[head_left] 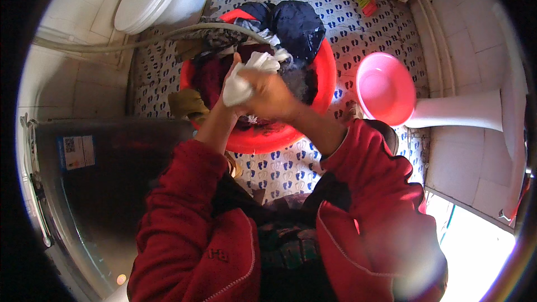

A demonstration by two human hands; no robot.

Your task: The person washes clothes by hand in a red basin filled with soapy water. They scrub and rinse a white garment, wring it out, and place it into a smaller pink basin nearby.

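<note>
Both my hands are together over a large red basin [263, 144], working a bunched white cloth [238, 88]. My right hand [273, 94] is closed round the cloth from the right, somewhat blurred by motion. Most of my left hand [230, 100] is behind the cloth, and a fingertip shows above it; it grips the left side. Dark clothes lie in the basin: a maroon garment [210, 81] on the left and a grey one [299, 81] on the right. An olive cloth [187, 104] hangs over the left rim. Which kind of garment the white cloth is, I cannot tell.
A hose [151, 40] runs from the left wall to the basin. A black plastic bag [299, 28] sits at its far edge. A pink basin [386, 86] stands right, beside a white pedestal [458, 110]. A toilet [162, 0] is far left, a dark appliance [123, 179] near left.
</note>
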